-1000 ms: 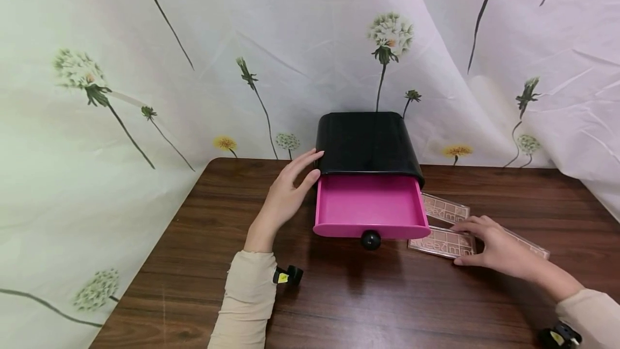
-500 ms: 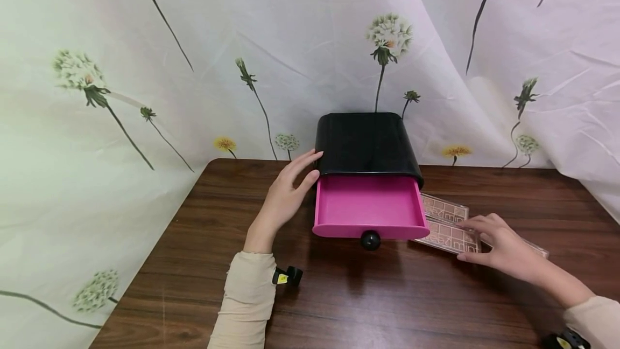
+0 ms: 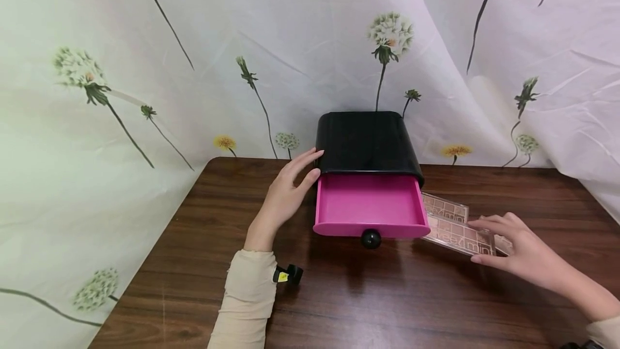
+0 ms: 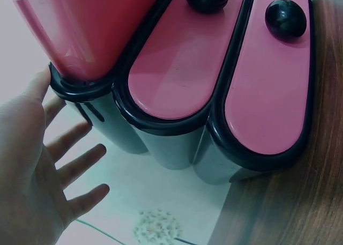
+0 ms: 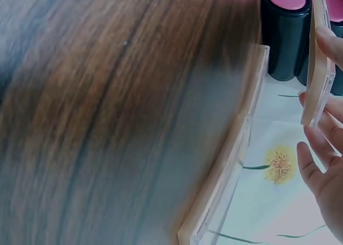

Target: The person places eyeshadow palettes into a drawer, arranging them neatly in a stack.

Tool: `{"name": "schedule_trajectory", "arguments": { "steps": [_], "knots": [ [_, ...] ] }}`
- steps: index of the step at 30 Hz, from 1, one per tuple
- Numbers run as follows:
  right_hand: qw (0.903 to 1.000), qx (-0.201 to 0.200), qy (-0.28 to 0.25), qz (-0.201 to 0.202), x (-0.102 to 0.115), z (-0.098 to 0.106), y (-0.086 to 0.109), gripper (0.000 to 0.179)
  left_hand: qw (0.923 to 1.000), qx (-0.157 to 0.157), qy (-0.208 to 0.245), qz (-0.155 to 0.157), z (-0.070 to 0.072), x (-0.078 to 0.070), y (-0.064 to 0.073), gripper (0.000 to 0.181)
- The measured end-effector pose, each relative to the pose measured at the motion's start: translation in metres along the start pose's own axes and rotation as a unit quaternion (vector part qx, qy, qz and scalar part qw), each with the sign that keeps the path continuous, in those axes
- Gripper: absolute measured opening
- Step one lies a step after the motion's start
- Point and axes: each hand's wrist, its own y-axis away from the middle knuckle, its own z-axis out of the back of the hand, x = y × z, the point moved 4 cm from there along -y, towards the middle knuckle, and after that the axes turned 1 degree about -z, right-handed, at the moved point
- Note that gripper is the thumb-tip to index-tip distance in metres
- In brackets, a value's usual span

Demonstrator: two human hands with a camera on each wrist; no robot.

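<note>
My right hand (image 3: 525,252) pinches the end of an eyeshadow palette (image 3: 457,235) between thumb and fingers. In the right wrist view this palette (image 5: 316,84) is raised off the table, close by the drawer cabinet. Another palette (image 3: 444,208) lies on the table behind it, and a third palette (image 3: 504,245) is mostly hidden by my right hand. My left hand (image 3: 283,195) rests against the left side of the black drawer cabinet (image 3: 368,141), fingers fairly straight. The cabinet's pink top drawer (image 3: 368,201) stands pulled out, and nothing shows inside it.
Below the pulled-out drawer, two pink drawers (image 4: 177,68) with black knobs (image 4: 285,20) are closed. The cabinet stands on a dark wooden table (image 3: 218,220), near its back edge. Behind hangs a white dandelion-print cloth (image 3: 315,42).
My right hand has lifted the front palette off the table and moved it slightly right. The left hand and the drawer cabinet have stayed in place.
</note>
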Motion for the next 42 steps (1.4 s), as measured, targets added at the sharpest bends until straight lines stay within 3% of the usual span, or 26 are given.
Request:
{"name": "schedule_trajectory", "arguments": {
  "steps": [15,27,31,42],
  "knots": [
    [0.9996,-0.028,-0.008,-0.004,0.006,0.023,0.006,0.071,1.0,0.002,0.0,0.002,-0.003,0.001,0.0,0.047],
    [0.9963,-0.074,-0.043,-0.004,0.029,0.048,-0.004,0.072,1.0,-0.002,0.0,-0.006,-0.002,0.001,0.0,0.046],
    [0.995,-0.082,-0.056,0.004,0.035,0.05,-0.007,0.072,1.0,-0.002,-0.001,-0.006,-0.001,0.002,0.0,0.046],
    [0.9857,-0.114,-0.096,0.078,0.061,0.051,-0.024,0.061,1.0,-0.002,-0.002,-0.008,-0.001,0.001,-0.001,0.046]
  ]
}}
